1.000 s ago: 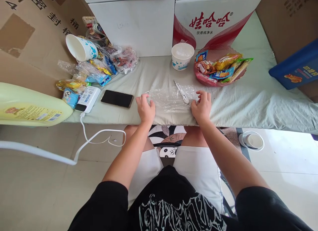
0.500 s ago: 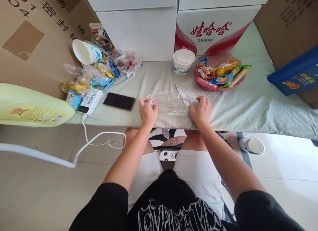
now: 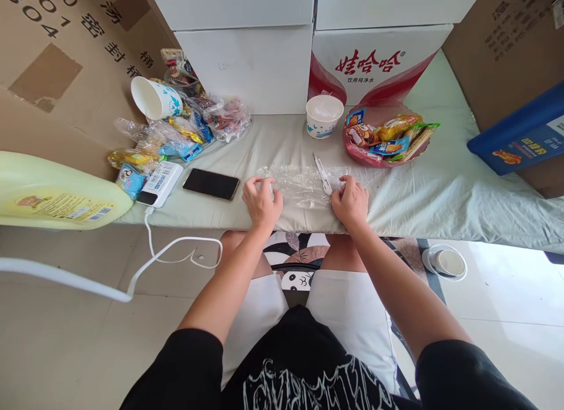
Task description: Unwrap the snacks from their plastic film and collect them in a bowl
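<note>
A crinkled clear plastic wrapper (image 3: pixel 297 184) lies flat on the cloth-covered table between my two hands. My left hand (image 3: pixel 261 203) rests at its left end, fingers curled down onto the plastic. At the right end, my right hand (image 3: pixel 351 201) has its fingers bent and closed on the edge. A slim white craft knife (image 3: pixel 323 176) lies slanted on top of the wrapper, its pointed tip away from me and its handle end close to my right fingers. The fingertips of both hands are partly hidden.
Left of my left hand lies a black phone (image 3: pixel 211 184), then a white power bank (image 3: pixel 160 184) with a cable. Behind stand a paper bowl (image 3: pixel 324 117) and a red basket (image 3: pixel 359 154) of snacks. White boxes (image 3: pixel 242 69) line the back; a yellow-green bottle (image 3: pixel 61 190) is far left.
The view has tilted slightly, so the surroundings sit a little lower. My right hand has come slightly closer to my left; both stay at the wrapper's ends.
</note>
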The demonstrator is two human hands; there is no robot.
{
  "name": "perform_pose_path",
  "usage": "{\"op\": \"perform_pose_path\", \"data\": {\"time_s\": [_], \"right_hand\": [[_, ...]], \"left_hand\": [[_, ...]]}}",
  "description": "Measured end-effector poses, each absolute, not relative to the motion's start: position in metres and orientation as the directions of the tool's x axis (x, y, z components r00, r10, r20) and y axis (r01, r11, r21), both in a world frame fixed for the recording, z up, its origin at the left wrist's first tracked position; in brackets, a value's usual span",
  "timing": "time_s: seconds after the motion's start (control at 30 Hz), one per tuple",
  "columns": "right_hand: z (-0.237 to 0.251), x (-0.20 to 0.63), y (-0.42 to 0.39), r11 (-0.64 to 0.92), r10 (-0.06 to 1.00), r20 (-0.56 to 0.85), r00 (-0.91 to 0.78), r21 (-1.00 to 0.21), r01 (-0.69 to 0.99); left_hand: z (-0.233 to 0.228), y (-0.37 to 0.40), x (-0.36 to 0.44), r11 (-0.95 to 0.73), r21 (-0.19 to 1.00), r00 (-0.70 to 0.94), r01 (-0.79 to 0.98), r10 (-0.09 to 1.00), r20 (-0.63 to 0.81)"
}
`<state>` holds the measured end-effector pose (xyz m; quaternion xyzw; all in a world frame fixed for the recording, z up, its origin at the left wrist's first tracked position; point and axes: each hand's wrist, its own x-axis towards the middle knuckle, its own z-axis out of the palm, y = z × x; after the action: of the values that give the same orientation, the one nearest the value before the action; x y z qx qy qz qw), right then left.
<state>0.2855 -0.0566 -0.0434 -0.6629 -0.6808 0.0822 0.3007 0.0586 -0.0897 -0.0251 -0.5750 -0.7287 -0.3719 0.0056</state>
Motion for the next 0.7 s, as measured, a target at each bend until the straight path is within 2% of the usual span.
{"op": "perform_pose_path", "data": {"time_s": [0.13,0.3,0.4,0.47,0.57,0.7], "right_hand": [[-0.043,0.285,-0.056,0.118,0.954,0.298,0.038,-0.489,0.864],[-0.041,0.284,-0.055,0.118,0.958,0.286,0.014,-0.441,0.890],[-0.040,0.283,-0.057,0.111,0.960,0.281,0.016,-0.429,0.896],[-0.039,0.282,-0.058,0.107,0.954,0.297,0.033,-0.442,0.890],[-0.040,0.283,-0.058,0.110,0.943,0.327,0.060,-0.477,0.872],[-0.042,0.287,-0.057,0.118,0.943,0.321,0.083,-0.560,0.820]], "left_hand": [[-0.017,-0.110,0.083,-0.186,0.426,-0.040,0.885,0.883,0.468],[-0.005,-0.104,0.125,-0.429,0.436,0.207,0.791,0.858,0.470],[-0.003,-0.080,0.132,-0.363,0.444,0.228,0.819,0.917,0.328],[-0.004,-0.066,0.125,-0.268,0.395,0.204,0.879,0.959,0.197],[-0.005,-0.054,0.105,-0.214,0.328,0.210,0.920,0.976,0.050],[-0.005,-0.052,0.082,-0.149,0.299,0.157,0.943,0.988,-0.003]]}}
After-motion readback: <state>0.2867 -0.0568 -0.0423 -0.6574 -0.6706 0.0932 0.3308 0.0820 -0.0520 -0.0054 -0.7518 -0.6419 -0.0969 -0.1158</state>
